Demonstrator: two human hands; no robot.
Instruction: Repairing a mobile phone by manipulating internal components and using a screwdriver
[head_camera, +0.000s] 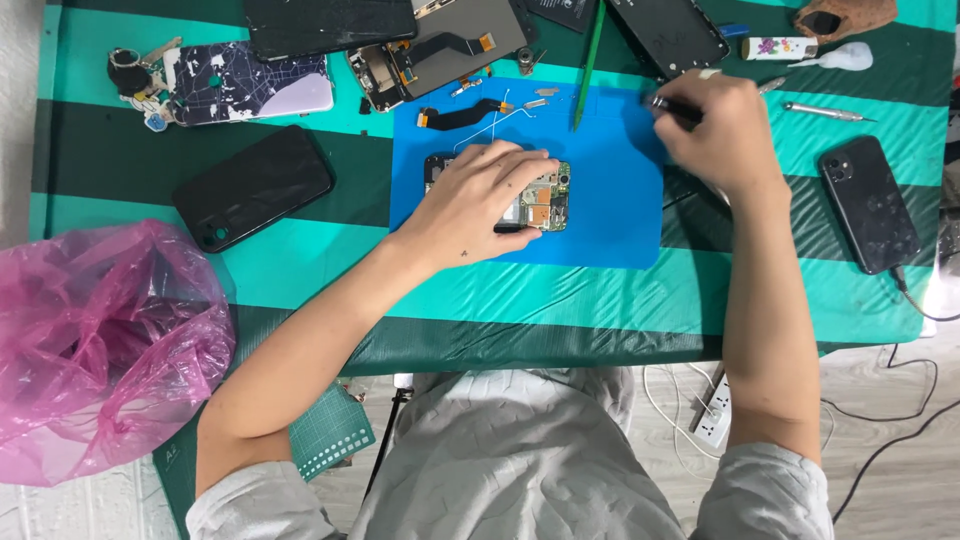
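Note:
An opened phone (548, 200) with its circuit board exposed lies on a blue work mat (610, 215). My left hand (480, 195) rests flat on top of the phone and holds it down, covering most of it. My right hand (715, 130) hovers over the mat's upper right corner, closed around a thin dark tool (668, 106) whose tip points left. A black flex cable (462, 115) and small metal parts lie at the top of the mat. A green stick tool (590, 62) lies across the mat's top edge.
A black phone (253, 186) lies left of the mat, another black phone (868, 203) on a cable at right. Disassembled screens and frames (420, 50) fill the far edge. A pink plastic bag (95, 340) hangs at the left corner. A power strip (715, 415) lies on the floor.

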